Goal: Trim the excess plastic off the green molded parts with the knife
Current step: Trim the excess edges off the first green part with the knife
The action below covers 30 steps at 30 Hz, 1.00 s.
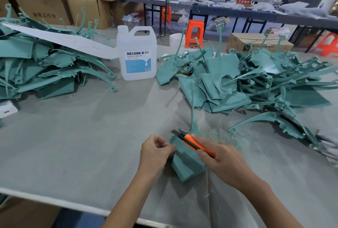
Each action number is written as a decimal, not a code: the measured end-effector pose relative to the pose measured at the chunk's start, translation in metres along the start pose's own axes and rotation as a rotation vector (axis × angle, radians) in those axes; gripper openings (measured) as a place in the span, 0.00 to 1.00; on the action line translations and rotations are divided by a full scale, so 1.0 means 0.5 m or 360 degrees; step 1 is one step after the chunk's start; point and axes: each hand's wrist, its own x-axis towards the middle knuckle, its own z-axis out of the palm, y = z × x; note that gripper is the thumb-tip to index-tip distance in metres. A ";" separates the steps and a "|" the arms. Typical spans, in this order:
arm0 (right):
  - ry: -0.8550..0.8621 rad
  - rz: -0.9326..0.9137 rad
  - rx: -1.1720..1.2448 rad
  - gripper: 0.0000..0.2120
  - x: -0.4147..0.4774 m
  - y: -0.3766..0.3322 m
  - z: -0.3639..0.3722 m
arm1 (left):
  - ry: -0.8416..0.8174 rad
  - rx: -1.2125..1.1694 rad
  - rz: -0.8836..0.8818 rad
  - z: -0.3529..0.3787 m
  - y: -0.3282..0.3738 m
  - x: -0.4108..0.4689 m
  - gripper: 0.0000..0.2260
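The flat green molded plastic part, in front of the white plastic jug, sits pinched by the left hand, where the orange utility knife gripped by the right hand could slip and cut it.

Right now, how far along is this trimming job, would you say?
Some trimming looks done: pale green shavings litter the table beside the work. In hand: one green part, with the orange knife at its top edge. Left: two big heaps of green parts, the left pile and the right pile. I cannot tell whether either is already trimmed, so plenty probably remains.
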 end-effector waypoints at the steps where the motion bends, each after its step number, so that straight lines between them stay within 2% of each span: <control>1: -0.0004 0.0003 -0.0026 0.24 0.000 0.002 0.001 | -0.0007 -0.0003 -0.0001 0.002 -0.001 0.000 0.15; 4: 0.0078 0.0047 -0.0043 0.23 0.000 0.010 0.003 | -0.0025 -0.0006 -0.0014 0.003 -0.003 -0.003 0.14; 7: 0.0002 0.0027 -0.0057 0.24 -0.002 -0.008 0.009 | -0.0046 -0.0046 -0.0031 0.002 -0.001 -0.001 0.15; 11: 0.0237 0.0243 -0.0108 0.24 0.017 -0.011 0.007 | -0.0134 -0.0084 -0.0139 -0.002 0.005 0.007 0.13; 15: 0.0038 0.0371 0.0106 0.27 0.047 -0.040 -0.006 | -0.0296 0.0036 -0.0131 -0.004 0.030 0.019 0.13; 17: -0.0039 0.0339 0.0008 0.14 0.064 -0.060 -0.020 | -0.0348 0.0073 -0.0069 -0.008 0.051 0.012 0.15; 18: -0.0035 0.0344 -0.0017 0.13 0.071 -0.067 -0.030 | -0.0360 0.0085 -0.0032 -0.011 0.062 0.007 0.15; 20: 0.0003 0.0387 -0.0021 0.20 0.078 -0.070 -0.046 | -0.0375 0.0067 0.0037 -0.019 0.081 -0.005 0.16; 25: 0.0364 0.0379 0.0155 0.23 0.069 -0.079 -0.059 | -0.0488 0.0033 0.0173 -0.046 0.119 -0.036 0.13; 28: 0.0677 0.0488 0.0337 0.23 0.059 -0.073 -0.055 | -0.0709 -0.0077 0.0132 -0.061 0.126 -0.060 0.24; 30: 0.0811 0.0553 0.0480 0.22 0.051 -0.068 -0.050 | -0.0798 -0.0127 0.0139 -0.056 0.122 -0.077 0.23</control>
